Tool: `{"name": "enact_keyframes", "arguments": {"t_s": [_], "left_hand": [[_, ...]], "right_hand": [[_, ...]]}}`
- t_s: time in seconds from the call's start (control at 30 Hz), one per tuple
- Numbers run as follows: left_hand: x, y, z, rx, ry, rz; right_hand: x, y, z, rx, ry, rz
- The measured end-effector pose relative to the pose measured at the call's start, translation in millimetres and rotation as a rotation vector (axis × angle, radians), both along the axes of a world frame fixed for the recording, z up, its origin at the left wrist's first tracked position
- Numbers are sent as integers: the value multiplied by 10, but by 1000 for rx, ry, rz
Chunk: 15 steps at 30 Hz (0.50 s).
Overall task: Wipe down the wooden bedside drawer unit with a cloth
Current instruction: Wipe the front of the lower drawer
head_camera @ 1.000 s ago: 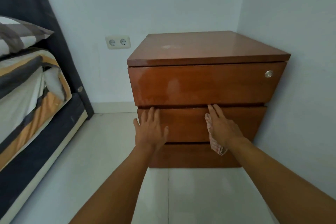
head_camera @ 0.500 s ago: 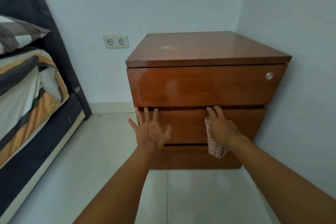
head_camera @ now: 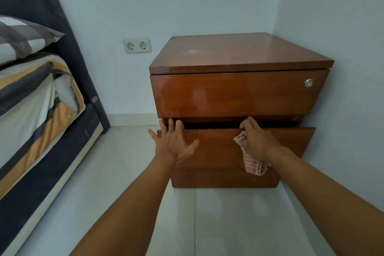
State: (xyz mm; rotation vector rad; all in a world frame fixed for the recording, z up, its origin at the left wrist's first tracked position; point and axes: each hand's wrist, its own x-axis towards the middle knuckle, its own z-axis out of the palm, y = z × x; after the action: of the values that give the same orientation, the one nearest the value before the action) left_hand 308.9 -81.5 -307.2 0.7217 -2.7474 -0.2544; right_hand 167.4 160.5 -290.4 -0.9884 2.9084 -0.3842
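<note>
Right grip holds cloth, hooked over ajar middle drawer.

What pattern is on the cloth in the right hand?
The cloth is white with thin red stripes; the head view shows it best.
</note>
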Motion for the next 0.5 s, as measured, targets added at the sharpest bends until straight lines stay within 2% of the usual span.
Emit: {"name": "enact_keyframes", "arguments": {"t_s": [0.1,0.23,0.33,0.4,0.5], "left_hand": [[67,-32,73,-8,-18,-39],[347,-191,50,-19,16,8],[522,-317,-30,-56,-49,9],[567,-358,-52,-55,-87,-24],[588,-355,-57,-17,-112,-56]], "right_hand": [[141,12,82,6,35,29],[536,-236,408,-321,189,169],[827,-761,666,-503,407,281],[953,-1171,694,-509,534,345],[1044,-1661,383,-380,491,383]]}}
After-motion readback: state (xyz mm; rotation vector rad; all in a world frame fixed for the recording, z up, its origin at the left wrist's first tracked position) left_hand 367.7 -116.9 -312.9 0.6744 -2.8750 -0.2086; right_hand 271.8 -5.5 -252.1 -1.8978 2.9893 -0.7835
